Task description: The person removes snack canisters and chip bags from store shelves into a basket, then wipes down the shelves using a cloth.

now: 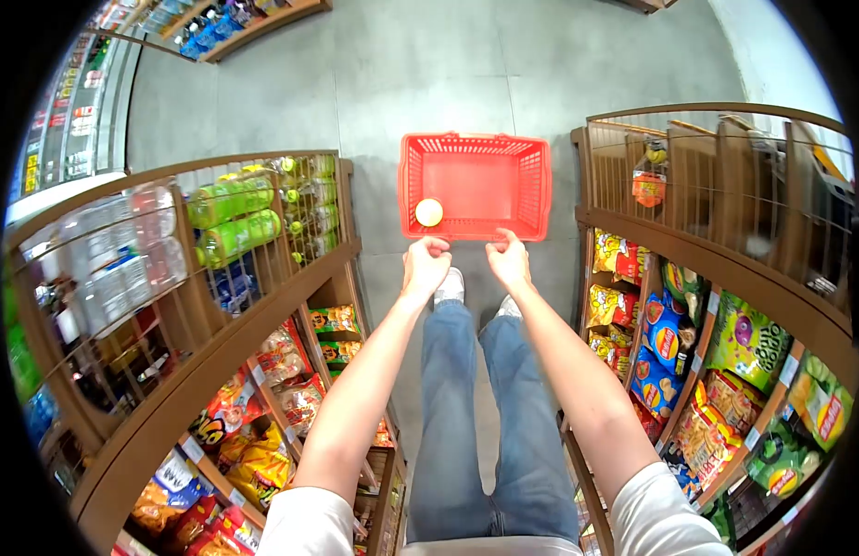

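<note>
A red plastic shopping basket (474, 191) with slatted walls is in front of me, beyond my shoes. In its near left corner sits a round item with a pale yellow top (429, 212), its kind unclear. My left hand (426, 266) is closed at the near rim, its fingers curled inward. At the same rim, a little to the right, my right hand (509, 262) is also closed, thumb and fingers together. Both hands appear to grip the basket's near edge, though the fingertips' exact hold is partly hidden. Whether the basket rests on the floor I cannot tell.
Brown shelves with bagged snacks (661, 334) stand close on my right. On my left, another shelf unit holds snack bags (253, 454) below and green bottles (235, 215) above, behind wire railing. Grey tiled floor (429, 83) extends ahead, with more drinks shelves (221, 28) at the far left.
</note>
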Demonstrator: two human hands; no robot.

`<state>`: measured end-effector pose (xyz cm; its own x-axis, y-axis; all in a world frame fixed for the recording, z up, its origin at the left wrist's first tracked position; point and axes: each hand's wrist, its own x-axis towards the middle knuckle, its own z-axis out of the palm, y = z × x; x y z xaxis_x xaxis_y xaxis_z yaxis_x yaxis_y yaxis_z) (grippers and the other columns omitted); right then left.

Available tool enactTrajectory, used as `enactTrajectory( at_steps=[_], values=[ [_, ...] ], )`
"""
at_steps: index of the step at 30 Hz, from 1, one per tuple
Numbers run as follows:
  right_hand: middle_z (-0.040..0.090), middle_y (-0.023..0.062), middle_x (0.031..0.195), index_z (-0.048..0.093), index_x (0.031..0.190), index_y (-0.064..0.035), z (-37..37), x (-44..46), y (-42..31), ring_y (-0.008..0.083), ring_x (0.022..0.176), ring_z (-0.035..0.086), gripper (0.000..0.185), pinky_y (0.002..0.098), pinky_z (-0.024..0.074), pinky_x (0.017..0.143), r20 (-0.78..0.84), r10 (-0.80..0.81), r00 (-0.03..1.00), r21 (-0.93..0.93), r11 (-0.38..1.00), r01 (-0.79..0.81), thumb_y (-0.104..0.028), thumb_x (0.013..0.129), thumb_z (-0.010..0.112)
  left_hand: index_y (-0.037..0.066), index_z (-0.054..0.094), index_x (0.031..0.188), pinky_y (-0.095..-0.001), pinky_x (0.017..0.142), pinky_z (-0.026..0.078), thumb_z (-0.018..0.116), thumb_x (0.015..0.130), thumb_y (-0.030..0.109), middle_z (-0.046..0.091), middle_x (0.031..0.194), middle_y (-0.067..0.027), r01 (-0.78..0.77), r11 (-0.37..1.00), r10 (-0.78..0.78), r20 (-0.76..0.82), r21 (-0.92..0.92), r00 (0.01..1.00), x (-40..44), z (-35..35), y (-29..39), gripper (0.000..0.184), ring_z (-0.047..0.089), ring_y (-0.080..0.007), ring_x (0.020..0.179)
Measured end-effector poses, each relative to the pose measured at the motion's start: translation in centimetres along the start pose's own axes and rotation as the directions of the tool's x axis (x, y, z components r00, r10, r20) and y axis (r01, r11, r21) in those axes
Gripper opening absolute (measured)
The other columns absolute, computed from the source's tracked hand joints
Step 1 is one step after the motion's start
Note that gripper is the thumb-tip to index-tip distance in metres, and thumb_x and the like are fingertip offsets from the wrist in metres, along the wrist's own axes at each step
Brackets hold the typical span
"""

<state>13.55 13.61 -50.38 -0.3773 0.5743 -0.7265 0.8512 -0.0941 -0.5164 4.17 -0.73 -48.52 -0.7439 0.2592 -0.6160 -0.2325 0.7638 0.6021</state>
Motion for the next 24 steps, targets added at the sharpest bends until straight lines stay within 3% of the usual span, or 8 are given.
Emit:
enactTrajectory(
  at_steps=[2,8,11,15,18,19,21,24],
  values=[
    [0.072,0.0142,0.098,0.055,0.129,-0.0034,-2.5,-1.6,-1.3,0.0262,0.094,0.069,0.046,0.0381,0.0516,0.089,0.077,-0.031,0.997,0.004,1.000,0.030,-0.017,0.086,0.062,0.006,0.073,0.094,-0.0320,0.077,0.053,0.066,0.076,0.012,0.072,0.085,-0.0088,0.063,0.997,-0.059,0.091,-0.041,0.994,-1.7,-1.4,2.3,0.020,0.068,-0.0179,0.083],
    [0.072,0.0101,0.087,0.062,0.116,-0.0031,-10.9,-6.7,-6.9,0.0145,0.078,0.067,0.031,0.0294,0.0529,0.073,-0.081,-0.159,0.984,0.250,0.952,0.174,-0.017,0.089,0.065,0.006,0.073,0.092,-0.0298,0.056,0.050,0.062,0.081,0.009,0.065,0.063,-0.0022,-0.086,0.986,0.080,-0.045,-0.140,0.996,-5.1,-4.0,11.2,0.016,0.060,-0.0113,0.057],
    [0.071,0.0098,0.084,0.066,0.102,0.0007,-14.7,-8.9,-9.8,0.0134,0.075,0.067,0.023,0.0278,0.0530,0.069,-0.205,-0.302,0.931,0.345,0.868,0.357,-0.019,0.090,0.067,0.003,0.072,0.096,-0.0252,0.042,0.045,0.061,0.088,0.003,0.066,0.066,-0.0036,-0.135,0.903,0.104,-0.098,-0.409,0.990,-6.5,-3.7,15.3,0.013,0.057,-0.0082,0.048],
    [0.070,0.0085,0.080,0.064,0.095,0.0020,-18.3,-13.2,-13.5,0.0126,0.074,0.067,0.024,0.0264,0.0530,0.067,-0.298,-0.341,0.892,0.440,0.780,0.445,-0.022,0.093,0.066,0.000,0.067,0.104,-0.0263,0.037,0.041,0.065,0.091,0.010,0.068,0.088,-0.0103,-0.146,0.814,0.206,0.045,-0.562,0.978,-11.4,-6.1,21.6,0.017,0.053,-0.0099,0.043],
    [0.064,0.0027,0.067,0.064,0.080,-0.0023,-21.5,-17.2,-17.5,0.0067,0.062,0.054,0.032,0.0276,0.0459,0.058,-0.409,-0.374,0.833,0.300,0.807,0.509,-0.030,0.096,0.062,0.001,0.068,0.102,-0.0260,0.037,0.041,0.066,0.093,0.019,0.068,0.076,-0.0058,-0.254,0.807,0.272,-0.046,-0.533,0.961,-12.3,-6.5,24.7,0.021,0.053,-0.0081,0.046],
    [0.061,0.0020,0.064,0.063,0.077,-0.0017,-22.7,-17.6,-18.5,0.0066,0.060,0.051,0.034,0.0281,0.0436,0.055,-0.438,-0.412,0.799,0.234,0.806,0.544,-0.030,0.096,0.062,-0.001,0.069,0.097,-0.0240,0.043,0.044,0.066,0.093,0.022,0.068,0.075,-0.0055,-0.505,0.737,0.434,-0.257,-0.449,0.863,-10.5,-5.2,24.8,0.023,0.055,-0.0061,0.053],
    [0.058,0.0028,0.061,0.060,0.076,-0.0005,-24.0,-19.2,-19.8,0.0063,0.058,0.049,0.037,0.0277,0.0414,0.054,-0.475,-0.419,0.774,0.330,0.730,0.598,-0.031,0.097,0.061,-0.002,0.067,0.089,-0.0224,0.045,0.038,0.065,0.095,0.024,0.065,0.070,-0.0034,-0.435,0.712,0.389,-0.206,-0.551,0.898,-12.9,-6.8,28.4,0.027,0.051,-0.0044,0.054],
    [0.059,0.0043,0.061,0.062,0.080,0.0005,-26.8,-21.2,-21.2,0.0077,0.058,0.051,0.033,0.0281,0.0421,0.054,-0.499,-0.476,0.724,0.261,0.715,0.649,-0.028,0.097,0.060,0.002,0.060,0.073,-0.0234,0.043,0.033,0.061,0.097,0.028,0.053,0.056,0.0019,-0.544,0.689,0.479,-0.263,-0.479,0.838,-15.5,-8.3,33.0,0.036,0.043,-0.0034,0.049]
  ],
)
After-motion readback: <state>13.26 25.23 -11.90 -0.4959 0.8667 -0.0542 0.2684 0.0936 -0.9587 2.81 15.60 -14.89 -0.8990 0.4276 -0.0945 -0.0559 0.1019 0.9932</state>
